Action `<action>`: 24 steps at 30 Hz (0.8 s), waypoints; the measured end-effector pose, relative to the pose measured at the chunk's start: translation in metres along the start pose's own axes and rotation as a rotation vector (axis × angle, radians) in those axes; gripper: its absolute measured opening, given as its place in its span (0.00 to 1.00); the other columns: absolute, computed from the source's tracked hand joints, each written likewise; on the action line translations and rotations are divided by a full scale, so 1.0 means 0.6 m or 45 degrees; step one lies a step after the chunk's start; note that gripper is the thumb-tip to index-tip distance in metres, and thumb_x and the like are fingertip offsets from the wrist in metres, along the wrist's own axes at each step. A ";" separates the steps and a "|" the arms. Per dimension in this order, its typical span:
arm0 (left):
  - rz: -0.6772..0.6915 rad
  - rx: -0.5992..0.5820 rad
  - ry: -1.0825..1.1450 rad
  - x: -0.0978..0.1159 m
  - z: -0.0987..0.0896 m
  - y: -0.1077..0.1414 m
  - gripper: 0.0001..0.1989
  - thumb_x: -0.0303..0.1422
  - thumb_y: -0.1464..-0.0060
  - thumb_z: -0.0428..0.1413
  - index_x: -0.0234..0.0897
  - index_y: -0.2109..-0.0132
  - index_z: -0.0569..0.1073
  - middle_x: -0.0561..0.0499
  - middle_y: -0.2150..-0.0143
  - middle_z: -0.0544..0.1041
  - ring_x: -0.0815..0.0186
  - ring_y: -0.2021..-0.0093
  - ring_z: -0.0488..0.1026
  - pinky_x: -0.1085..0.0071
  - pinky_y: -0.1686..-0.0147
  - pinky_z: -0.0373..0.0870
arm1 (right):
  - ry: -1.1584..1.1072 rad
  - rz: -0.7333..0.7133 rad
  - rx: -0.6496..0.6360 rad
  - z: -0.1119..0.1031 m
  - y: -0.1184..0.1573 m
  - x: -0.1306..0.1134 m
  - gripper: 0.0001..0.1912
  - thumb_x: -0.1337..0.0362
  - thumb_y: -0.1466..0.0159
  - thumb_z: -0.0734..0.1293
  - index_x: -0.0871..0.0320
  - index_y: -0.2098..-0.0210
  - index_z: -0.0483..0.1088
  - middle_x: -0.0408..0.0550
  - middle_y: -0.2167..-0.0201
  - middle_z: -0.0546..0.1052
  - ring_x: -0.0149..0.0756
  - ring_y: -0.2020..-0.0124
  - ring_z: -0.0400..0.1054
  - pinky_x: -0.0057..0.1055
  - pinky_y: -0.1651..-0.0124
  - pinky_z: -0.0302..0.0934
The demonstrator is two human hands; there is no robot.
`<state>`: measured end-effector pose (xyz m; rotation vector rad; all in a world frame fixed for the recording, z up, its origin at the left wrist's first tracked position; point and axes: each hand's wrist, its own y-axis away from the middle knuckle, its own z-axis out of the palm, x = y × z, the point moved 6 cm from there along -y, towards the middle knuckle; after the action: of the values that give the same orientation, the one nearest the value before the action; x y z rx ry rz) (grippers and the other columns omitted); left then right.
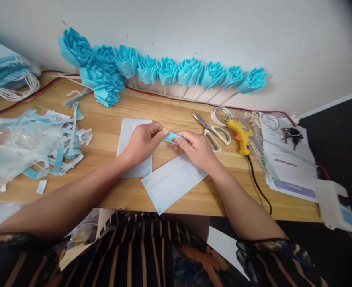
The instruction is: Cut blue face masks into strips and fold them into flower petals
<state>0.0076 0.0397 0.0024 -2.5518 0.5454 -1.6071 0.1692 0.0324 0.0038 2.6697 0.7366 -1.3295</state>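
Note:
Between my two hands is a small folded strip of blue mask fabric [172,136]. My left hand [144,139] pinches its left end between thumb and fingers. The right end is gripped by the thumb and fingers of my right hand [197,146]. Beneath my left hand lies a pale flat fabric sheet [134,129], partly covered by the hand. A second pale sheet [174,181] lies slanted toward the table's front edge, its upper right corner under my right hand and wrist. Scissors [213,131] with white handles rest just right of my right hand.
Blue fabric flowers [168,71] on sticks lean along the wall. Cut scraps and a plastic bag [11,147] cover the left side, below stacked masks [8,75]. At right are a yellow glue gun [241,135] with its cord, tape rolls [221,115], papers [286,159] and keys [292,134].

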 end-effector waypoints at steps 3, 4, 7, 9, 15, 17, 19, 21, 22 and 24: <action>-0.010 0.002 0.030 -0.003 0.000 -0.002 0.18 0.39 0.38 0.52 0.37 0.75 0.64 0.57 0.80 0.62 0.71 0.76 0.58 0.71 0.73 0.55 | 0.027 0.046 0.026 -0.005 0.001 0.002 0.13 0.56 0.31 0.64 0.58 0.63 0.75 0.41 0.74 0.76 0.30 0.74 0.66 0.27 0.67 0.55; -0.004 -0.001 0.013 -0.003 0.000 -0.002 0.18 0.39 0.38 0.52 0.37 0.75 0.64 0.57 0.80 0.62 0.71 0.76 0.58 0.71 0.73 0.54 | 0.030 0.053 0.032 -0.006 0.001 0.002 0.13 0.55 0.32 0.64 0.58 0.63 0.75 0.41 0.74 0.75 0.30 0.74 0.65 0.27 0.68 0.54; 0.037 -0.034 -0.096 0.002 0.005 0.000 0.16 0.38 0.39 0.52 0.37 0.74 0.65 0.57 0.79 0.63 0.70 0.76 0.59 0.71 0.73 0.53 | -0.011 0.061 -0.012 -0.003 0.002 0.002 0.15 0.53 0.32 0.65 0.58 0.64 0.75 0.41 0.75 0.74 0.29 0.74 0.63 0.27 0.69 0.53; 0.055 -0.054 -0.145 0.005 0.009 0.002 0.15 0.38 0.40 0.52 0.37 0.74 0.66 0.56 0.79 0.64 0.70 0.75 0.60 0.71 0.73 0.53 | -0.034 0.062 -0.068 0.002 0.002 0.001 0.15 0.54 0.32 0.65 0.58 0.67 0.74 0.40 0.77 0.73 0.28 0.75 0.61 0.27 0.70 0.52; 0.028 -0.082 -0.014 0.007 0.013 0.004 0.19 0.43 0.38 0.51 0.37 0.74 0.64 0.55 0.78 0.65 0.70 0.75 0.61 0.71 0.73 0.55 | 0.031 -0.007 -0.046 0.004 0.001 -0.005 0.19 0.56 0.30 0.63 0.57 0.76 0.66 0.40 0.80 0.71 0.28 0.77 0.61 0.28 0.69 0.52; -0.009 -0.140 0.111 0.002 0.017 0.003 0.20 0.46 0.38 0.51 0.36 0.72 0.67 0.54 0.76 0.69 0.69 0.74 0.64 0.71 0.72 0.58 | 0.041 -0.007 -0.003 0.002 0.000 -0.004 0.18 0.55 0.31 0.63 0.57 0.75 0.67 0.40 0.80 0.71 0.28 0.77 0.61 0.28 0.69 0.52; -0.053 -0.175 0.207 -0.007 0.020 0.001 0.20 0.48 0.39 0.52 0.36 0.69 0.70 0.52 0.74 0.71 0.68 0.73 0.67 0.71 0.71 0.61 | 0.025 -0.002 0.040 0.000 0.000 -0.003 0.16 0.56 0.31 0.63 0.57 0.73 0.68 0.40 0.78 0.72 0.28 0.76 0.62 0.28 0.69 0.52; -0.098 -0.175 0.246 -0.015 0.021 0.000 0.19 0.48 0.41 0.54 0.36 0.68 0.70 0.52 0.73 0.72 0.68 0.72 0.67 0.71 0.71 0.61 | -0.015 0.006 0.060 -0.001 0.001 -0.002 0.15 0.57 0.30 0.63 0.57 0.71 0.70 0.40 0.77 0.72 0.28 0.76 0.62 0.28 0.68 0.53; -0.112 -0.169 0.248 -0.018 0.020 -0.001 0.18 0.47 0.41 0.55 0.36 0.68 0.70 0.52 0.73 0.71 0.68 0.72 0.67 0.71 0.71 0.61 | -0.034 0.010 0.063 -0.001 0.001 -0.001 0.15 0.56 0.30 0.62 0.57 0.70 0.70 0.40 0.77 0.72 0.29 0.75 0.62 0.28 0.68 0.53; -0.108 -0.152 0.219 -0.018 0.018 -0.001 0.17 0.44 0.41 0.54 0.36 0.70 0.69 0.52 0.74 0.71 0.68 0.73 0.66 0.71 0.71 0.60 | -0.060 0.013 0.063 -0.002 0.002 -0.001 0.18 0.54 0.29 0.59 0.57 0.71 0.69 0.40 0.77 0.70 0.29 0.74 0.62 0.28 0.68 0.53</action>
<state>0.0134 0.0426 -0.0117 -2.5666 0.5709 -1.8912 0.1704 0.0316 0.0050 2.6654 0.6934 -1.4212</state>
